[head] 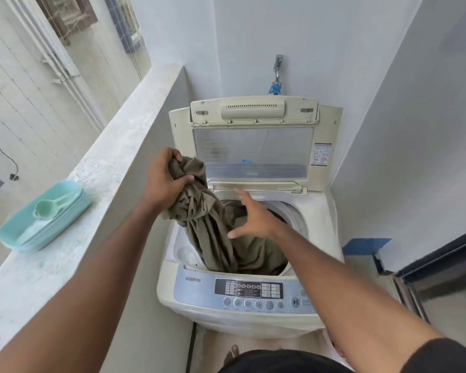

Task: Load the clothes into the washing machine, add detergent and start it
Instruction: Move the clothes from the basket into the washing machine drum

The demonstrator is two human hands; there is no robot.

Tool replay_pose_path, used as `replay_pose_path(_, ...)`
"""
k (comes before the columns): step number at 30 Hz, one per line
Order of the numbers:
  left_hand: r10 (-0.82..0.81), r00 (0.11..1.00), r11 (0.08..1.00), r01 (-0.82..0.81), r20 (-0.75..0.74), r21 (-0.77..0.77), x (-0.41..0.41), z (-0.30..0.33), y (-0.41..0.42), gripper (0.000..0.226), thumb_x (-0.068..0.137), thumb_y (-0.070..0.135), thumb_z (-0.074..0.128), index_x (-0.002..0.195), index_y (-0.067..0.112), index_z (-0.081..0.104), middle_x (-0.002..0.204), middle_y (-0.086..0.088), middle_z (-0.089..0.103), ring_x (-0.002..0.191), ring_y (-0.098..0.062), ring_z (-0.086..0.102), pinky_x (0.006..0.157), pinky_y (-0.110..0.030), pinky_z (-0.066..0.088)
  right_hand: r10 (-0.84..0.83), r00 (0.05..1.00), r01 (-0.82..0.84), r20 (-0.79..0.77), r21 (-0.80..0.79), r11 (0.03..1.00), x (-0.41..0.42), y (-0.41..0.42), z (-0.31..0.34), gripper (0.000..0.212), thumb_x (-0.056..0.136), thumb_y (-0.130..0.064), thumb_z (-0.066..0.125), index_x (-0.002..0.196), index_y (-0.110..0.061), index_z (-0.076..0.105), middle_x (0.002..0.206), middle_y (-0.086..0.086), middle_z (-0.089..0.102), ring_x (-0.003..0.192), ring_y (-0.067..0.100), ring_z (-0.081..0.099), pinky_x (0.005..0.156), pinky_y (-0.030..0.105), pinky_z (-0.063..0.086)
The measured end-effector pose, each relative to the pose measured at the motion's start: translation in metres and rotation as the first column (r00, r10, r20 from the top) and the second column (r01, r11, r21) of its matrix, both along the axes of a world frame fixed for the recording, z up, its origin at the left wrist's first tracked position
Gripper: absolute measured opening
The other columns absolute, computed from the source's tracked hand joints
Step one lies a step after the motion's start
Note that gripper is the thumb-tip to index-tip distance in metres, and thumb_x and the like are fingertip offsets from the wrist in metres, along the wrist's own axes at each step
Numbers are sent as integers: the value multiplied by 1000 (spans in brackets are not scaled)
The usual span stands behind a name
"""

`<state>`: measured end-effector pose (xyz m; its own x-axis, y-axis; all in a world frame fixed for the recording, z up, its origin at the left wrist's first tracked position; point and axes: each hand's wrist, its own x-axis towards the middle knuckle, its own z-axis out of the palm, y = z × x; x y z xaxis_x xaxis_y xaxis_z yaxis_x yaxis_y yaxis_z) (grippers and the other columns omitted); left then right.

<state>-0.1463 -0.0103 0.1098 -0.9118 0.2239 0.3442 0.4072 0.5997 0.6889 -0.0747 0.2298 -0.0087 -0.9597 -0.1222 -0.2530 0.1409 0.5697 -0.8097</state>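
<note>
Head view: olive garment [199, 211] soft, limp, prob. light; no stiffness, drapes and bunches, will snag on tub rim if dragged. Upper end bunched in left hand [163, 181], fingers and thumb clamped round fabric above washing machine [253, 316]; lower part already trails into drum [288, 214]. Right hand [256, 215] spread, fingers apart, holds nothing, hovers just over cloth. Best hold: gather loose hanging folds mid-length w/ right hand, feed down. Lid [253, 146] upright. Detergent tub [45, 215] w/ scoop [47, 208] on ledge [119, 146], untouched.
</note>
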Motion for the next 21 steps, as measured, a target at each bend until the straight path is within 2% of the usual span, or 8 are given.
replay_pose_path(2,0,993,985,-20,116,174,-2,-8,2,43,76,8,83,103,13,50,107,-11,65,100,-21,62,88,-23,52,40,999,-38,34,-72,997,-9,-30,6,138,48,-59,95,150,-56,2,160,0,34,144,19,38,115,46,39)
replay_pose_path(5,-39,967,921,-62,251,384,-4,-18,2,43,80,8,81,104,18,47,115,-20,65,104,-37,67,89,-55,57,0,999,5,34,-121,993,-19,-65,4,97,69,-60,84,148,-42,32,141,-2,57,120,17,59,101,49,54)
replay_pose_path(9,-23,956,958,-63,294,279,-11,-35,-10,45,73,17,83,101,26,47,100,-9,56,80,-20,58,69,-41,56,-58,997,66,-54,145,987,-29,-38,6,37,89,-28,67,125,-33,62,119,1,70,109,23,66,97,43,54)
replay_pose_path(12,-10,927,990,-45,375,137,-10,-62,-5,44,74,7,85,98,20,50,94,-3,54,76,-20,53,67,-45,53,-251,930,344,-267,396,852,-38,5,19,33,86,-14,60,114,-31,61,98,2,72,90,30,68,78,42,58)
replay_pose_path(16,-13,928,1000,2,373,31,-3,-104,33,41,77,1,78,103,18,52,90,0,61,78,-23,60,73,-44,54,-371,752,561,-545,235,794,-37,25,27,47,78,-5,57,118,-30,62,101,5,72,89,33,66,70,39,55)
replay_pose_path(18,-12,913,973,105,408,-206,1,-128,44,41,78,5,69,112,23,55,103,-4,68,92,-31,66,80,-39,55,-274,863,433,-423,344,833,-22,34,9,49,84,-2,53,125,-27,62,117,5,67,105,31,63,82,42,55)
replay_pose_path(20,7,870,886,224,493,-407,8,-156,44,43,79,9,64,118,24,57,114,-7,67,103,-32,64,86,-40,54,-123,992,96,4,601,794,-7,48,-17,39,88,-8,57,124,-21,66,125,10,65,115,33,62,95,42,53)
replay_pose_path(21,12,847,858,264,532,-440,12,-168,42,42,79,10,65,119,23,58,116,-7,66,105,-30,63,87,-40,54,-58,969,-110,238,635,765,1,53,-29,35,88,-10,61,122,-16,69,126,12,65,116,34,63,98,41,53)
